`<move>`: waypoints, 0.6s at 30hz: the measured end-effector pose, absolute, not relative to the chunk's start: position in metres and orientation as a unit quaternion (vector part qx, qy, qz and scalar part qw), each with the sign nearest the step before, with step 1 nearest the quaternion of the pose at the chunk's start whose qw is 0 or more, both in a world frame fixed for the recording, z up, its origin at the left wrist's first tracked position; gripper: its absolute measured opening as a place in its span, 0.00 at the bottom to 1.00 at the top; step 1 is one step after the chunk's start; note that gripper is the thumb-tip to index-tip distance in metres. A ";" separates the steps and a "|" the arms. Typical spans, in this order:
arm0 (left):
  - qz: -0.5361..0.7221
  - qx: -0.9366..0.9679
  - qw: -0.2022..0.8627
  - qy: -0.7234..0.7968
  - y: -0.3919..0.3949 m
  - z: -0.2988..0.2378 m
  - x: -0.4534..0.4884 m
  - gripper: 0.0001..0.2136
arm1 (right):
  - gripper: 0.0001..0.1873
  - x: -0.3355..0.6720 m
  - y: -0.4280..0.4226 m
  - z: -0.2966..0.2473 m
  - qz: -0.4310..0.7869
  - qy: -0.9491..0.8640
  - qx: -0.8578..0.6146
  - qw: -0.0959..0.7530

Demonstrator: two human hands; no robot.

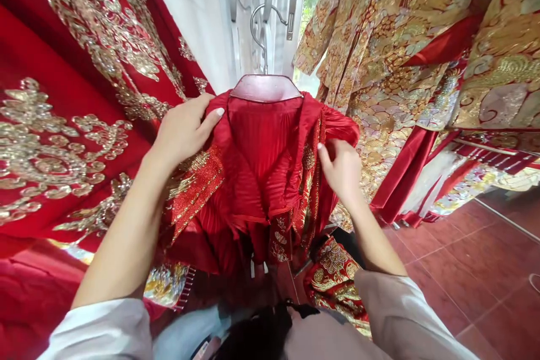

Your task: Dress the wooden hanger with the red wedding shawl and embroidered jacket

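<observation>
A red pleated jacket (261,180) with gold-embroidered trim hangs upright on a hanger (265,89) in front of me. The hanger's metal hook runs up to white metal bars. My left hand (188,126) grips the jacket's left shoulder, thumb on top near the collar and the other fingers hidden behind the cloth. On the other side, my right hand (342,171) has its fingers curled into the red fabric beside the gold trim, with the thumb along its edge. A glittery red-and-gold band (196,183) sticks out below my left hand.
Red garments with beaded gold embroidery (54,140) crowd the left side. Gold-patterned coats (379,56) hang at the right. Below lies a red-and-gold embroidered cloth (337,275) over a reddish tiled floor (459,270). A white door frame with a latch (292,5) stands behind.
</observation>
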State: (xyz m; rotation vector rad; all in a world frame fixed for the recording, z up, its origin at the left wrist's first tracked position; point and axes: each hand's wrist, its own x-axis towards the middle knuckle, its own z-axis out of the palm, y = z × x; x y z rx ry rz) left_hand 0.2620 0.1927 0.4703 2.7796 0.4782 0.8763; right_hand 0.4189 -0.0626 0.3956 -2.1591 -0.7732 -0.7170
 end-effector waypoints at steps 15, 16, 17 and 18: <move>0.241 0.923 0.290 0.082 0.220 0.482 0.289 0.27 | 0.19 0.538 -0.104 0.465 -0.078 -0.429 -0.760 0.482; 0.245 0.921 0.296 0.067 0.219 0.482 0.286 0.25 | 0.20 0.542 -0.097 0.460 -0.030 -0.440 -0.772 0.458; 0.254 0.918 0.301 0.051 0.218 0.482 0.283 0.22 | 0.21 0.543 -0.091 0.457 -0.010 -0.453 -0.774 0.442; 0.267 0.913 0.304 0.041 0.218 0.482 0.280 0.20 | 0.20 0.541 -0.087 0.455 -0.017 -0.467 -0.766 0.441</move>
